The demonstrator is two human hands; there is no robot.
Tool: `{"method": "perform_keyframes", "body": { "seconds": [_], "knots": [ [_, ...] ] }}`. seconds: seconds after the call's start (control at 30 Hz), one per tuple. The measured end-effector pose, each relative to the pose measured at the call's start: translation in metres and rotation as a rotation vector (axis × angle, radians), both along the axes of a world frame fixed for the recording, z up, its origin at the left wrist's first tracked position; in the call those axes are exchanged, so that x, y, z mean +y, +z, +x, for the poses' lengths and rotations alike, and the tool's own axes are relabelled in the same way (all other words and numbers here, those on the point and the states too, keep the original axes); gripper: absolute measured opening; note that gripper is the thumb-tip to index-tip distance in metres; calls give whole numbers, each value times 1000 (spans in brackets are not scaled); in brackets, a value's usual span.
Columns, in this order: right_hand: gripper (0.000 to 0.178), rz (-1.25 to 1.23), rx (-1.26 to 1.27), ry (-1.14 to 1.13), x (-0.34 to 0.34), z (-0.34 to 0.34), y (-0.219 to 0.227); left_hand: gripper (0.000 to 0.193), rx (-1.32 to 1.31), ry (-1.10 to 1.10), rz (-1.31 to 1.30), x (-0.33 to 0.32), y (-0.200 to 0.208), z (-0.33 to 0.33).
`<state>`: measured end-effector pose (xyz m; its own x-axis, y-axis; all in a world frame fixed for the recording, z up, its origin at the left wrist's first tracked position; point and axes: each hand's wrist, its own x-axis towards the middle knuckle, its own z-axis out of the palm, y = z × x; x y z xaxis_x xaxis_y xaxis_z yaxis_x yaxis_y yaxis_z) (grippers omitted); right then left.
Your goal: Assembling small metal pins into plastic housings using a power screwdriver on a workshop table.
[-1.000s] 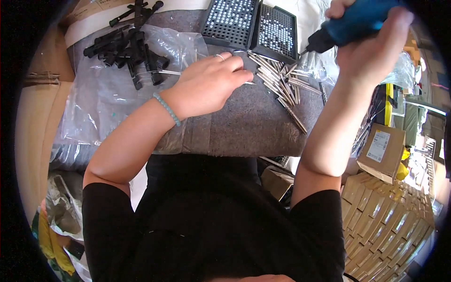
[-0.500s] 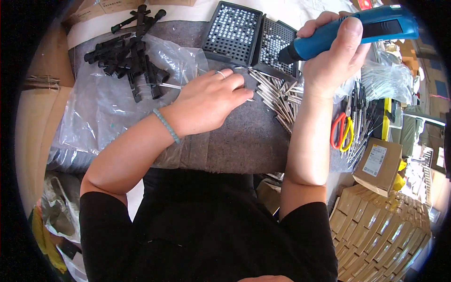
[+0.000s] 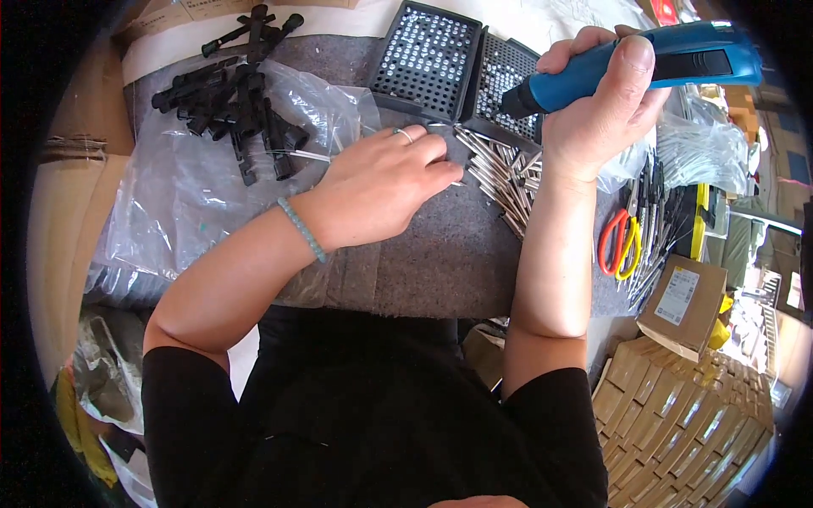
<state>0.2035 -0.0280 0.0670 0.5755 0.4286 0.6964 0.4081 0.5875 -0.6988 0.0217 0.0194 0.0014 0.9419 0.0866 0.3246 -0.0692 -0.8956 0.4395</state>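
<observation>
My right hand (image 3: 605,118) is wrapped round a blue cordless screwdriver (image 3: 576,83) with a black nose. That nose points down over the right black perforated tray (image 3: 511,63), which holds many small silver pieces; whether it touches them I cannot tell. My left hand (image 3: 381,182), wearing a ring and a bead bracelet, rests low over the grey mat with its fingers curled. A thin metal rod (image 3: 309,156) shows on one side of it, and a small metal tip sticks out by the thumb. My fingers hide the middle.
Another perforated tray (image 3: 428,55) with silver pieces stands to the left. A pile of metal rods (image 3: 500,173) lies between my hands. Black plastic parts (image 3: 241,102) sit on a clear bag (image 3: 182,203). Red-and-yellow-handled scissors (image 3: 627,245) and a cardboard box (image 3: 682,300) are at right.
The whole view has shifted slightly. Both hands keep nearly the same pose, the screwdriver still over the right tray.
</observation>
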Motion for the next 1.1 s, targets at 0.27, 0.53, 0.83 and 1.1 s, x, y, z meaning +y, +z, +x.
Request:
{"method": "perform_keyframes", "body": {
  "seconds": [0.27, 0.53, 0.83, 1.1],
  "knots": [
    [38, -12, 1, -17, 2, -1, -4, 28, 2, 1, 9, 0, 1, -1],
    [41, -34, 96, 39, -8, -3, 11, 21, 5, 7, 14, 3, -3, 1],
    [57, -29, 123, 307, -35, -25, 5, 17, -25, 27, -45, 8, -5, 6],
    [56, -74, 202, 318, -34, -39, -11, 13, 27, 25, -73, 9, -3, 6]
  ]
}}
